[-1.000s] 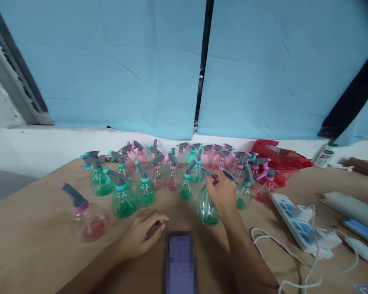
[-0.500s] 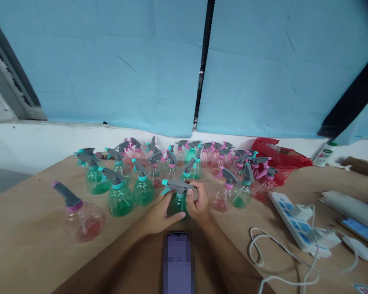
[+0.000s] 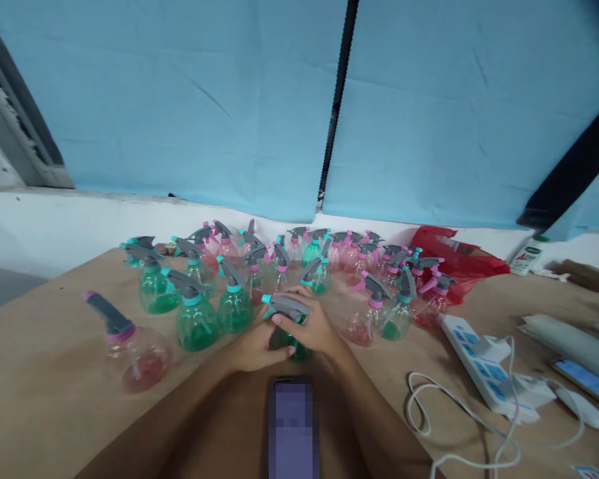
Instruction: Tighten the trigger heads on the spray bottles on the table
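Observation:
A green spray bottle (image 3: 300, 352) stands in front of me, its grey trigger head (image 3: 285, 305) with the turquoise nozzle facing left. My left hand (image 3: 253, 344) is wrapped round the left side of its body, thumb across the front. Closed on the trigger head and neck from the right is my right hand (image 3: 313, 324), its thumb against the head. The hands hide much of the bottle. Off to the left, a pink spray bottle (image 3: 144, 362) stands apart, and a green spray bottle (image 3: 197, 326) is nearer my left hand.
Several more green and pink spray bottles fill the back of the table (image 3: 44, 372). A phone (image 3: 293, 426) lies in front of me. At right are a power strip (image 3: 479, 362) with white cables, another phone (image 3: 592, 382), a red plastic bag (image 3: 459, 266) and a white bottle (image 3: 528, 256).
My right hand has shifted its grip on the trigger head: the fingers now reach behind it and the thumb lies further left. The left hand stays round the bottle.

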